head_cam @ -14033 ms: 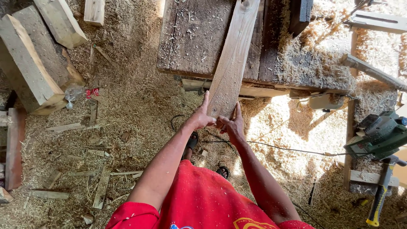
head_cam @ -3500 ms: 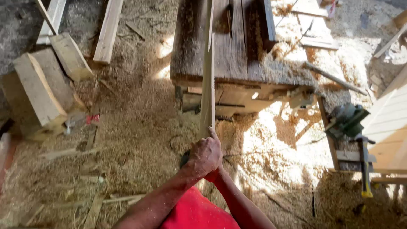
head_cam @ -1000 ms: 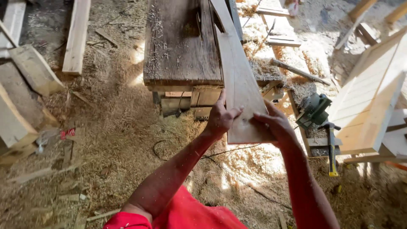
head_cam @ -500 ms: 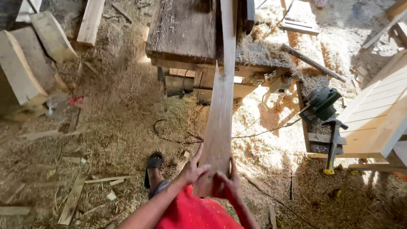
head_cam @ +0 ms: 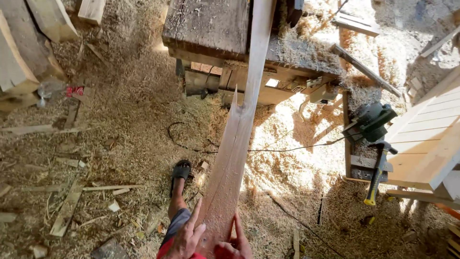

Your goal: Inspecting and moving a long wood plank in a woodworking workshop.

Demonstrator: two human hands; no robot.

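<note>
At near plank [head_cam: 235, 153] end: left hand [head_cam: 186, 236], right hand [head_cam: 238, 244] pressed flat, fingers spread.

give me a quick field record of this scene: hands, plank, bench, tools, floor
left hand: flat on the near end of the plank, fingers spread
right hand: on the plank's near end, right edge
plank: long, narrow, runs from the hands up onto the bench; a notch shows on its left edge
bench: dark worn wood, shavings on its right part
power tool: green, at right on a wooden frame
hammer: below the power tool, yellow-tipped handle
floor: covered in sawdust, offcuts, a black cable
foot: in a black sandal
</note>
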